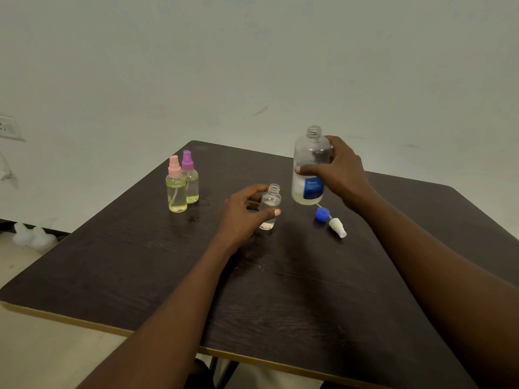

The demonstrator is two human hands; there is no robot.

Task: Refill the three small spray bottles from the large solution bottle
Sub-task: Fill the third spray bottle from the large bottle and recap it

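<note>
Dark wooden bench [280, 290]: left hand [241, 217] grips an uncapped small clear spray bottle [270, 204]; just right of it, right hand [341, 171] grips the large clear blue-labelled solution bottle [310, 167], held upright

Left hand [244, 217] grips an uncapped small bottle [270, 206]; right hand [341, 172] holds the large bottle [310, 167] upright.

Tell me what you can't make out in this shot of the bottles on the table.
All in the head view:
- Large bottle: label text too small to read; right hand covers its far side.
- Open small bottle: left hand hides its left side, and the clear liquid level is hard to judge.
- Purple-capped bottle: partly behind the pink-capped bottle.
- White sprayer: its tube is barely visible.
- Pale objects on the floor: blurred, unidentifiable.
</note>
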